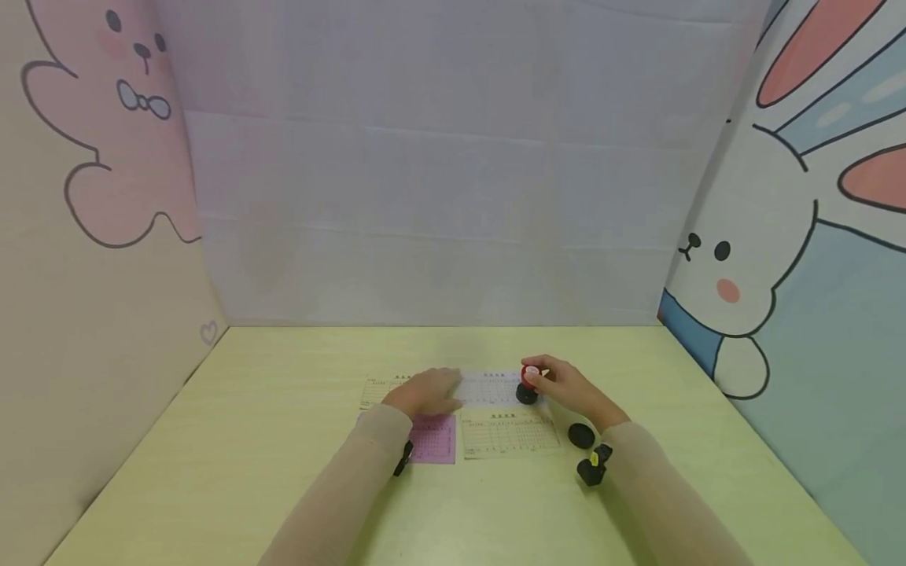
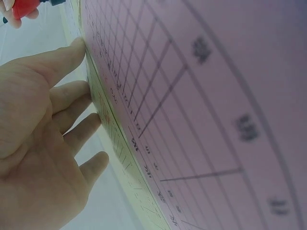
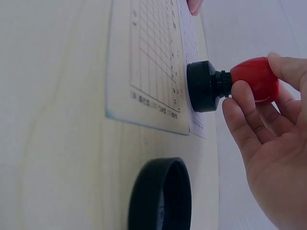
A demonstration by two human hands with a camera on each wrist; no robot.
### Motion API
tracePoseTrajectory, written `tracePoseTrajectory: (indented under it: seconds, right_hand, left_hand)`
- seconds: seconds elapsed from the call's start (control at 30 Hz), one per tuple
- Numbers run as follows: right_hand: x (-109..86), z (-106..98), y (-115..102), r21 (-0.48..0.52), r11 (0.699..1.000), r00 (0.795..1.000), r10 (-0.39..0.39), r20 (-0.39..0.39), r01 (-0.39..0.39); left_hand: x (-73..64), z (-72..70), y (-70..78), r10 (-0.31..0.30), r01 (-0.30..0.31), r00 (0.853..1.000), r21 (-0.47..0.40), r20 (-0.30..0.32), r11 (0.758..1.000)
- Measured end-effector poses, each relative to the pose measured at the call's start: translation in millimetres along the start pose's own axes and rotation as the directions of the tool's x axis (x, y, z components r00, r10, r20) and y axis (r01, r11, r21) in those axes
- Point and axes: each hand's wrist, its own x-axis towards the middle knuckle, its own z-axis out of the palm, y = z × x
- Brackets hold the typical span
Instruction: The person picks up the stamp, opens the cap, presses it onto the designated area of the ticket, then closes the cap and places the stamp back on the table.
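Note:
A stamp (image 1: 528,384) with a red knob and a round black base stands over the right end of the white form (image 1: 488,388) in the back row. My right hand (image 1: 572,390) grips its red knob between thumb and fingers; in the right wrist view the black base (image 3: 201,86) is right at the paper. Fingers extended, my left hand (image 1: 427,391) rests at the inner edges of the white form and the pale yellow form (image 1: 375,391) to its left. The left wrist view shows its fingertips (image 2: 100,160) against the paper.
In front lie a pink form (image 1: 435,442) and another pale yellow form (image 1: 510,437), side by side. A round black cap (image 1: 581,435) lies on the table (image 1: 283,472) right of them, near my right wrist. A white back wall (image 1: 439,196) and patterned side walls enclose the table.

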Motion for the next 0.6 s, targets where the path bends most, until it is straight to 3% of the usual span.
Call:
tracePoseTrajectory:
  seconds: [0.43,0.6]
  right_hand:
    - [-0.9,-0.5,3.7,0.009,1.000,1.000,-0.016,0.006,0.016]
    - [-2.7,0.1,-4.2,0.007,1.000,1.000,-0.007,0.002,0.007]
  left_hand:
    - [1.3,0.7,1.8,-0.017,0.017,1.000,0.002,0.007,1.000]
    - [2.3,1.4,1.8,-0.008,0.008,1.000,0.010,0.002,1.000]
